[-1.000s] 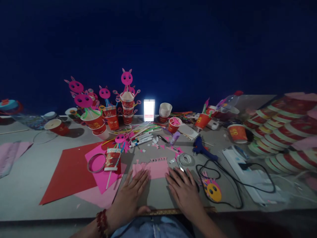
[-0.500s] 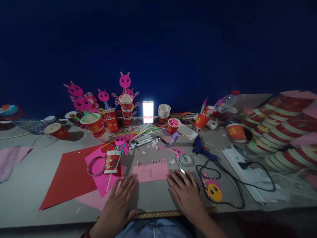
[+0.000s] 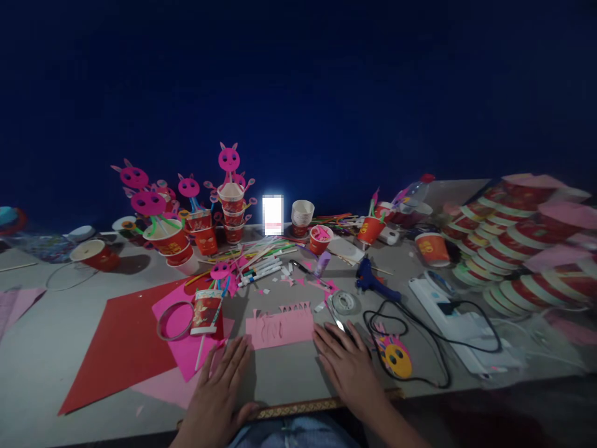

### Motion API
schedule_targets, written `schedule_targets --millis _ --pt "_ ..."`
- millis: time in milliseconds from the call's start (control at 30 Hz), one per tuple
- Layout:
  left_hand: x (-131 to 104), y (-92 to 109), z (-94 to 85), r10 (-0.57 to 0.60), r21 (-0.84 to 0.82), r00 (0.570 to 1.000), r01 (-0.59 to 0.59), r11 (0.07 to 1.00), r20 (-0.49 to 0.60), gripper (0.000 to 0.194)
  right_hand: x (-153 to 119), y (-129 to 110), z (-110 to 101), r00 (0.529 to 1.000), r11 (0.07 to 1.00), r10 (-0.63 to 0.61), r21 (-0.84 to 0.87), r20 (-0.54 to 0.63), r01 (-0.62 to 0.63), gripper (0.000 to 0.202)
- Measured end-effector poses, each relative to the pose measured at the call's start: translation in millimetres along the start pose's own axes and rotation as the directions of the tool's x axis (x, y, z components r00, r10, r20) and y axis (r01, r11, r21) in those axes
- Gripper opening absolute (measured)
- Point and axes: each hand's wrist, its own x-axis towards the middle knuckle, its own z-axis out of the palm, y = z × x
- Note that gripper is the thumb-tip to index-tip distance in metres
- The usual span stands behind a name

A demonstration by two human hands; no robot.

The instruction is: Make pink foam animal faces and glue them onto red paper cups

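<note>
My left hand (image 3: 219,386) lies flat on the grey table, fingers stretched out, close to the lower left of a pink paper strip (image 3: 280,333) with cut slits and a fringed top edge. On the strip's right, my right hand (image 3: 347,367) rests palm down, its fingers extended over part of the scissors (image 3: 339,323). Neither hand holds anything. Beyond my left fingertips is a red paper cup (image 3: 206,311) with a pink paper face and blue straws. A roll of clear tape (image 3: 344,302) sits past my right fingers.
Left lie red paper (image 3: 116,342) and a tape ring (image 3: 175,320). Behind stand stacked cup figures (image 3: 233,214), markers (image 3: 261,272) and a glue stick (image 3: 322,264). A blue glue gun (image 3: 375,281), its black cord, a power strip (image 3: 443,320) and stacked cups (image 3: 527,261) fill the right.
The whole view has shifted slightly, so things on the table appear a little further left. Both hands stay flat in the same places beside the pink strip.
</note>
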Motion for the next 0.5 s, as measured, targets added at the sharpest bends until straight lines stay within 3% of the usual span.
schedule_targets --millis 300,500 --pt "-1.8 -4.1 -0.1 0.008 0.01 0.999 -0.008 1.0 -0.034 0.078 0.5 0.2 0.5 0.999 1.0 0.002 0.016 -0.052 -0.001 0.045" --pt "2.4 -5.8 -3.1 0.029 -0.005 0.998 -0.029 1.0 -0.049 0.065 11.0 -8.6 10.6 0.974 0.973 0.196 0.149 -0.113 -0.178 0.032"
